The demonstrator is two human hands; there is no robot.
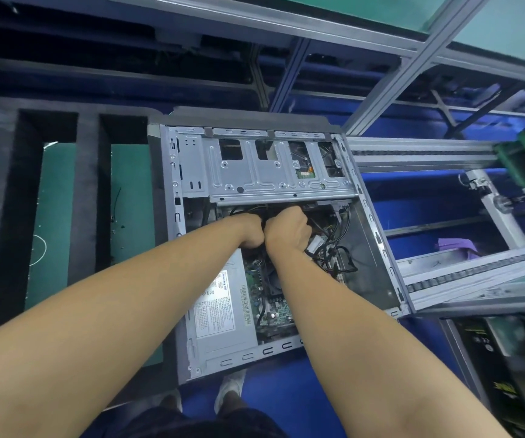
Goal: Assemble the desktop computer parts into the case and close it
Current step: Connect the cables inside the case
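Observation:
An open grey computer case (378,248) lies on its side in front of me. Inside it I see a silver drive cage (255,172) at the far end, a power supply (223,311) with a white label, and the green motherboard (274,305). Black cables (337,257) bunch at the right of the case. My left hand (250,230) and my right hand (288,229) are side by side just under the drive cage, both with fingers curled into the black cables there. The fingertips are hidden.
Black foam dividers (87,197) stand on a green mat (55,229) to the left. An aluminium conveyor frame (444,153) runs along the right. A purple cloth (457,246) lies below that frame. The floor is blue, and my shoes (229,390) show beneath the case.

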